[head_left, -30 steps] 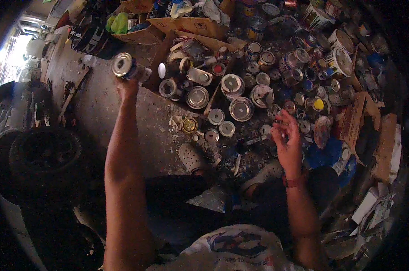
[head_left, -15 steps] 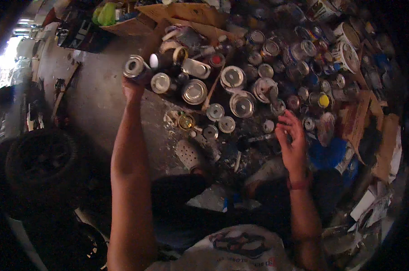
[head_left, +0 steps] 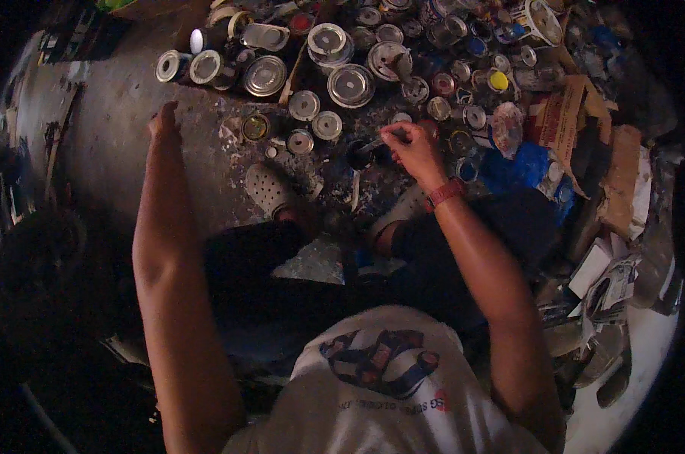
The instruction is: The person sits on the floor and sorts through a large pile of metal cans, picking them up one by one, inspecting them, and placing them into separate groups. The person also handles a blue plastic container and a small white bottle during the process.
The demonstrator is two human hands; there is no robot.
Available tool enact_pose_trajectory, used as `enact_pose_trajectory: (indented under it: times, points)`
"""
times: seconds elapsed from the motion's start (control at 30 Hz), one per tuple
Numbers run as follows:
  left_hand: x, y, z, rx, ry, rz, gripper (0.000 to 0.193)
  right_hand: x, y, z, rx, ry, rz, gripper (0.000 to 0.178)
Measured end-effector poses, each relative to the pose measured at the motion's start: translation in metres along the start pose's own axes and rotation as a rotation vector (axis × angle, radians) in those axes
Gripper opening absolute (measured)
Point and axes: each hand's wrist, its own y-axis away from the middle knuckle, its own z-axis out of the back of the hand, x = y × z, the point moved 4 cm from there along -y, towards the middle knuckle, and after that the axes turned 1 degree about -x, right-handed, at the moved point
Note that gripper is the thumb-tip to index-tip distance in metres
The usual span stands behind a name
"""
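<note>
My left hand [head_left: 165,123] is stretched out at the far left, fingers extended and holding nothing. Just beyond it, a metal can with a ringed lid [head_left: 172,66] stands at the end of a group of cans, apart from the fingertips. Right of centre, my right hand [head_left: 414,150] has thumb and fingers closed on the pale handle of a dark-headed tool [head_left: 361,153]; its exact kind is too dim to make out. Between the hands are small round tins [head_left: 304,105] and an open jar with yellowish contents [head_left: 256,127].
Many paint cans [head_left: 351,85] crowd the far side and right. Torn cardboard [head_left: 565,125], blue plastic [head_left: 509,166] and papers [head_left: 603,272] lie at right. My clog [head_left: 268,189] rests on the littered floor [head_left: 198,140]. A tyre [head_left: 40,265] is at left.
My left hand has let go of the can, which now stands beside the others. My right hand has come to the tool's handle and closed on it. The view has tilted down.
</note>
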Motion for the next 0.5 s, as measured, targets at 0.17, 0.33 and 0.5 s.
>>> enact_pose_trajectory:
  times: [0.17, 0.33, 0.5]
  points:
    - [-0.068, 0.067, 0.073, 0.453, -0.118, -0.714, 0.047, 0.022, 0.037, -0.023, -0.012, 0.459, 0.605, 0.029]
    - [-0.081, 0.29, 0.139, 0.393, -0.349, -1.081, 0.047, 0.025, 0.04, -0.032, 0.11, 0.82, 0.645, 0.032]
    - [-0.07, 0.491, 0.123, 0.403, -0.442, -1.315, 0.049, 0.032, 0.046, -0.035, 0.118, 0.738, 0.76, 0.03]
